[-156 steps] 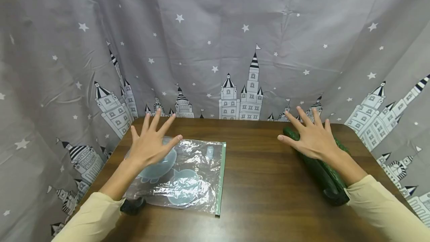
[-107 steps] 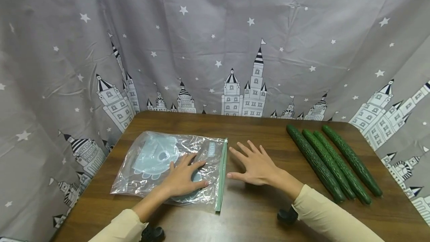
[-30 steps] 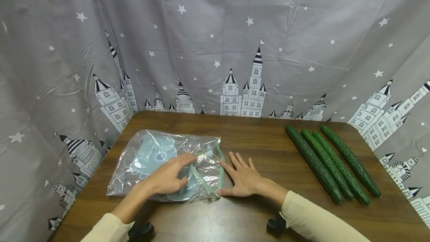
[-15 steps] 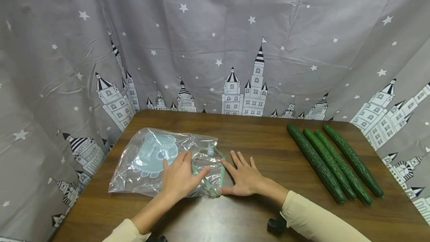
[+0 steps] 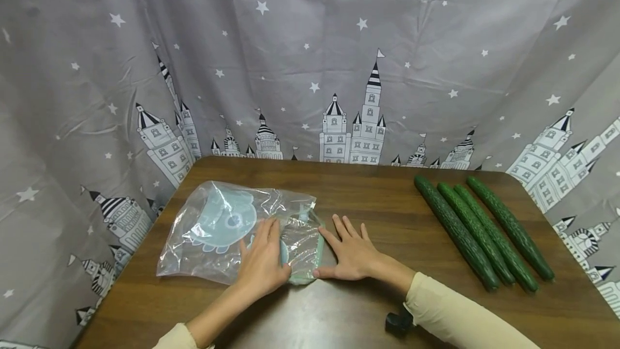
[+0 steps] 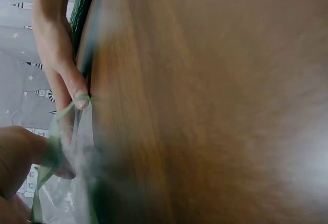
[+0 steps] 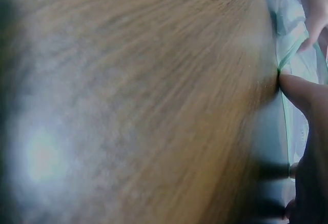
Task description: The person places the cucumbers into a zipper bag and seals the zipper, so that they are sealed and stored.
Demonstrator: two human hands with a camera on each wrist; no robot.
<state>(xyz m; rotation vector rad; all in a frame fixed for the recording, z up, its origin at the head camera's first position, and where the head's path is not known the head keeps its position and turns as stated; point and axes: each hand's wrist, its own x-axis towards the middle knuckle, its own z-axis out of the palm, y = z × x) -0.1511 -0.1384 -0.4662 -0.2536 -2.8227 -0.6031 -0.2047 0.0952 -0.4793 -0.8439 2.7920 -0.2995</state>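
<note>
A clear zip bag (image 5: 220,230) with pale blue animal prints and a green zip edge lies on the table, left of centre. Its mouth gapes toward the right. My left hand (image 5: 261,260) rests over the upper layer near the mouth, fingers fairly straight. In the left wrist view its thumb (image 6: 43,152) touches the raised green strip. My right hand (image 5: 351,255) lies spread on the table, thumb and index fingertip pressing the lower green edge. The right wrist view shows that thumb (image 7: 300,90) at the bag's corner.
Several long green cucumbers (image 5: 455,233) lie side by side on the right of the brown wooden table (image 5: 368,187). A grey curtain (image 5: 290,42) with castles and stars hangs behind. A black wrist device (image 5: 399,322) sits under the right sleeve.
The hands came down from above the table onto the bag. Its flat green edge has parted into two layers, the upper drawn back left. Over the last second the right hand has stayed nearly still.
</note>
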